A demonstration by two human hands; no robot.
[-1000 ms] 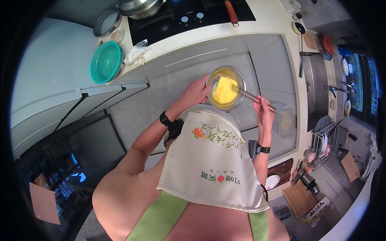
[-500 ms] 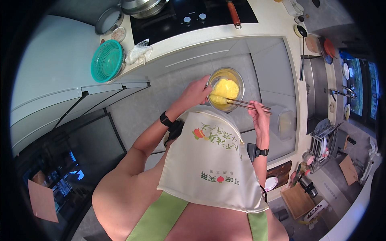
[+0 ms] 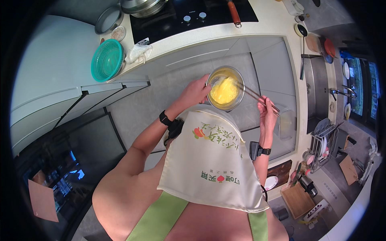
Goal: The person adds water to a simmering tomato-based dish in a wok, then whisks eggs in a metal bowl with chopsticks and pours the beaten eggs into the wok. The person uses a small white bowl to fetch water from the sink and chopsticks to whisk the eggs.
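Observation:
A clear round bowl is held out in front of me above the floor. Inside it lies bright yellow beaten egg, its surface blurred by motion. My left hand is closed on the bowl's left rim. In the fingers of my right hand is a pair of chopsticks, held to the right of the bowl. Their far ends reach into the egg, where they smear into a blur. A cream apron with green straps hangs over my front.
Ahead runs a counter with a black hob and a red-handled pan. A green colander and a white cloth sit at its left end. To the right are a sink, a ladle and a dish rack.
My right hand has shifted slightly right, and the chopstick tips have swung from the bowl's near side toward its upper right. The egg has been stirred around; the left hand still holds the bowl.

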